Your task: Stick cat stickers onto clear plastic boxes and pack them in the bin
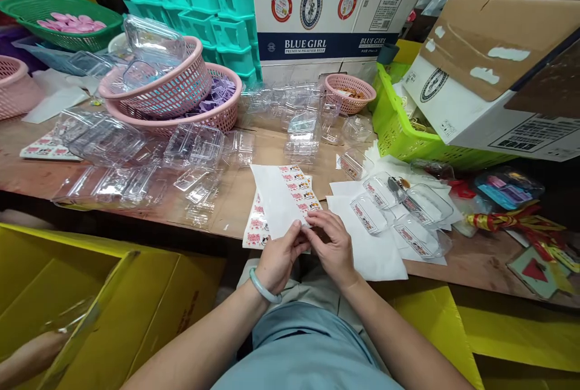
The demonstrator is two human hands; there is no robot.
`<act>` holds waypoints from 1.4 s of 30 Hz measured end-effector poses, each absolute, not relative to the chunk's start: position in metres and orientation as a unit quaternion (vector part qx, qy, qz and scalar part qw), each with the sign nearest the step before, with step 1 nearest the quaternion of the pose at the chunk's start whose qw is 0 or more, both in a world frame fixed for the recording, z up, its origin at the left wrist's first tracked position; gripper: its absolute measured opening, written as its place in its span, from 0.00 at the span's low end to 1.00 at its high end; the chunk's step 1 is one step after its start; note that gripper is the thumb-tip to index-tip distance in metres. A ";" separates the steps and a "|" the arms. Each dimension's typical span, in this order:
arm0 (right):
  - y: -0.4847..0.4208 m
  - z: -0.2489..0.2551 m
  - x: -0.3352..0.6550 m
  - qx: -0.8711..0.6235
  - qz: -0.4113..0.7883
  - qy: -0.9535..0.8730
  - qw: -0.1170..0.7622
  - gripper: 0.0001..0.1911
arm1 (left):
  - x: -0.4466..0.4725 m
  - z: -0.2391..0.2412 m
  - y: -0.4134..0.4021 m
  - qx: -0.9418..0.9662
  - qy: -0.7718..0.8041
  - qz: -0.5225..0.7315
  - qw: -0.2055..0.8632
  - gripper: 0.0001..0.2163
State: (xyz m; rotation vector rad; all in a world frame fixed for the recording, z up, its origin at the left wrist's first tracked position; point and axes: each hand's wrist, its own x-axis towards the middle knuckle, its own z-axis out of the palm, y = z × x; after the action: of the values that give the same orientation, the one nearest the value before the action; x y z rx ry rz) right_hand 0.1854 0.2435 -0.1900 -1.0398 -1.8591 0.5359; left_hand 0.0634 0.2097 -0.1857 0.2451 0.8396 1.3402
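Note:
My left hand (277, 257), with a pale bangle at the wrist, pinches the near edge of a sticker sheet (275, 197). The sheet is partly bare white backing, with a column of red and orange cat stickers down its right side. My right hand (333, 245) pinches the same sheet's near right corner, fingertips close to the left ones. Whether a sticker is between the right fingers is hidden. Beneath lies another sticker sheet (256, 230). To the right, clear plastic boxes (369, 212) bearing such stickers rest on white paper sheets (380, 260).
Clear plastic boxes (194, 145) are heaped at left. Pink baskets (181, 85) stand behind them, one holding purple pieces. A smaller pink basket (348, 91), a green crate (394, 118) and cartons (312, 22) line the back. Below left, another person's hand (38, 354) reaches into a yellow box (122, 317).

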 end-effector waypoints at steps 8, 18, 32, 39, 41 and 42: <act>0.248 -0.193 0.189 -0.397 0.175 -0.761 0.483 0.06 | 0.067 -0.180 0.210 0.113 0.391 0.587 0.700 0.16; 0.248 -0.196 0.189 -0.415 0.345 -0.694 0.476 0.08 | 0.067 -0.184 0.212 0.169 0.413 0.606 0.659 0.22; 0.247 -0.189 0.191 -0.467 0.441 -0.611 0.463 0.09 | 0.064 -0.186 0.206 0.209 0.435 0.587 0.650 0.20; 0.237 -0.194 0.188 -0.459 0.332 -0.670 0.479 0.05 | 0.068 -0.187 0.204 0.182 0.424 0.598 0.656 0.18; 0.239 -0.197 0.187 -0.464 0.331 -0.660 0.489 0.05 | 0.070 -0.187 0.204 0.185 0.409 0.595 0.667 0.18; 0.241 -0.197 0.187 -0.471 0.346 -0.642 0.497 0.05 | 0.070 -0.187 0.204 0.185 0.408 0.590 0.672 0.17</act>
State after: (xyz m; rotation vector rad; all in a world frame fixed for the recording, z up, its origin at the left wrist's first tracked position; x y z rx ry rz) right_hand 0.1865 0.2408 -0.1973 -1.1407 -1.5536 0.8368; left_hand 0.0698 0.2041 -0.1872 0.4158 0.9180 1.3299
